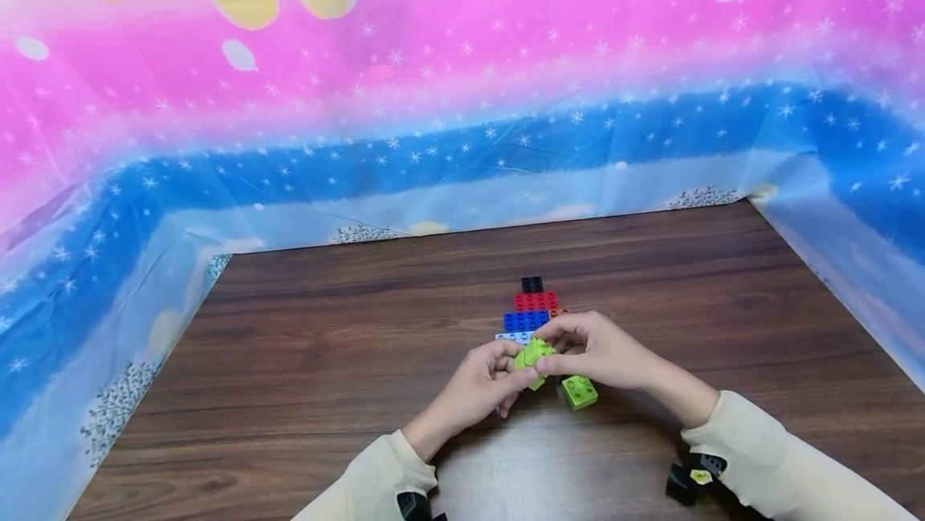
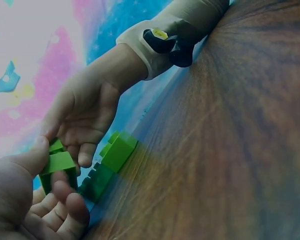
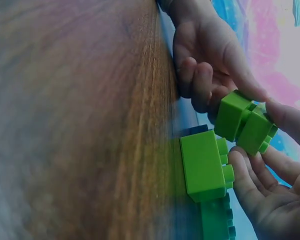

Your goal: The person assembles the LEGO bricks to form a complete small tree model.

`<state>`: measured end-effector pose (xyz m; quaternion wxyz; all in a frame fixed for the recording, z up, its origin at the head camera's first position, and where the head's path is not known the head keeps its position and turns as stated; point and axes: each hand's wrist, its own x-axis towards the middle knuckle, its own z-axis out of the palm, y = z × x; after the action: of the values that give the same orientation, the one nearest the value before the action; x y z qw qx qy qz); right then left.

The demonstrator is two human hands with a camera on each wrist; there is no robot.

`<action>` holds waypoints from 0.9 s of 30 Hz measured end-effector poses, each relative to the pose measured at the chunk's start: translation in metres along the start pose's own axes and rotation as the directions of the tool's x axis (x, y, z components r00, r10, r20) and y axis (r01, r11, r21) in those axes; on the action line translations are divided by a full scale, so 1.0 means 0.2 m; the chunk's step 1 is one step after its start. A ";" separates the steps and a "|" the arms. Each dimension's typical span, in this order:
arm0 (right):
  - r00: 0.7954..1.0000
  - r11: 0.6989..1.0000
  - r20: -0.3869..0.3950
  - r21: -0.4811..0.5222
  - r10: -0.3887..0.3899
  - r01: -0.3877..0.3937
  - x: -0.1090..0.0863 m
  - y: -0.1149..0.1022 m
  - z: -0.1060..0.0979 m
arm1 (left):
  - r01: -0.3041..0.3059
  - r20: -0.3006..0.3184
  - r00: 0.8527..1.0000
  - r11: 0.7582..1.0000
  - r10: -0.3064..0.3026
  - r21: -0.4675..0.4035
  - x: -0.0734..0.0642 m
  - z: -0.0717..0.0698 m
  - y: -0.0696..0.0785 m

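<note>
Close over the table, my left hand (image 1: 473,383) and my right hand (image 1: 610,352) meet around two small lime green bricks (image 1: 533,359). In the right wrist view, the left fingers pinch one lime brick (image 3: 232,116), and the right thumb and fingers pinch the other brick (image 3: 254,131). These two sit against each other, slightly offset, with studs pointing toward the right palm. Below the right hand, a separate lime green brick (image 1: 580,392) lies studs up on the table. A dark green brick (image 3: 215,217) shows beside it in the wrist views; the hands hide it from the head view.
Beyond the hands a row of bricks runs away: light blue (image 1: 511,337), blue (image 1: 525,321), red (image 1: 535,301) and black (image 1: 531,285), with a partly covered orange brick (image 1: 558,312) at its right. A patterned cloth (image 1: 462,160) walls the brown table (image 1: 325,368).
</note>
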<state>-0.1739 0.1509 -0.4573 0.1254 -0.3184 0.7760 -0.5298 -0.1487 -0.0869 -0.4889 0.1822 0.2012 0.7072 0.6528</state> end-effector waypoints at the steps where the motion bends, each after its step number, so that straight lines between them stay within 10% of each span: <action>1: 1.000 1.000 0.005 0.003 -0.003 0.003 0.00 0.00 0.00 | 0.005 0.007 1.000 1.000 -0.004 -0.008 0.00 0.00 0.00; 27: 1.000 1.000 0.000 -0.014 -0.026 0.026 0.00 0.02 0.00 | 0.044 0.073 0.997 0.994 -0.037 -0.096 0.00 0.00 0.01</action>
<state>-0.1744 0.1521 -0.4603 0.1161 -0.3291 0.7755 -0.5261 -0.1486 -0.0870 -0.4867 0.2301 0.2009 0.6716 0.6751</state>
